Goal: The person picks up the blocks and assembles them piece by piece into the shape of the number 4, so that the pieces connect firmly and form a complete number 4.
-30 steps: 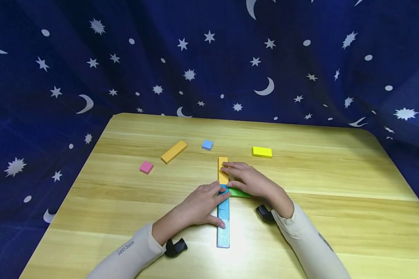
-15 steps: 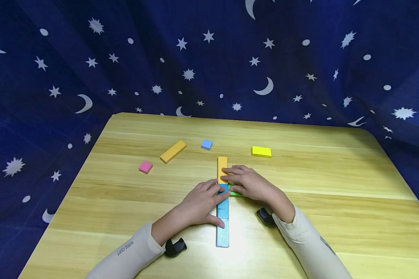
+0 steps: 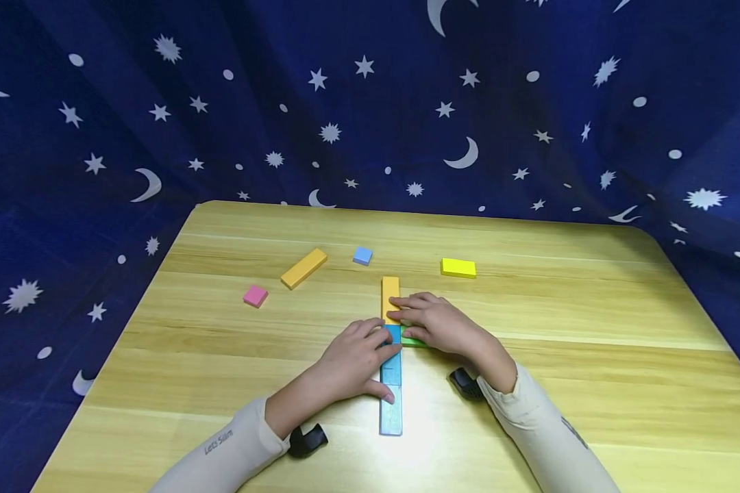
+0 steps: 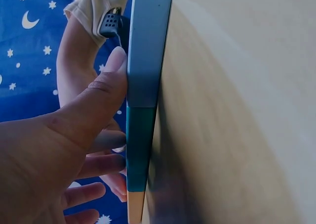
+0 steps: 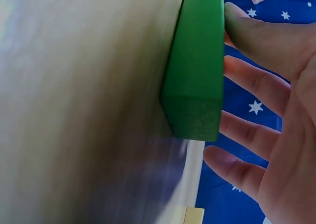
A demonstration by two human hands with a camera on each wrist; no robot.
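Observation:
An orange block, a blue block and a light blue block lie end to end in a straight column on the table. My left hand rests on the column from its left side, thumb on the light blue block and fingertips on the blue one, fingers loosely spread. Sticking out to the right beside the column's middle is a green block, partly covered by my right hand. That hand's thumb is at the green block, and its fingertips reach onto the orange block.
Behind the hands lie a pink square block, another orange block, a small blue square block and a yellow block. A dark blue curtain with stars and moons hangs behind the table's far edge.
My right hand has shifted slightly nearer, its fingertips lower along the orange block, and less of the green block shows. The left hand stays on the column. The whole view drifts slightly left.

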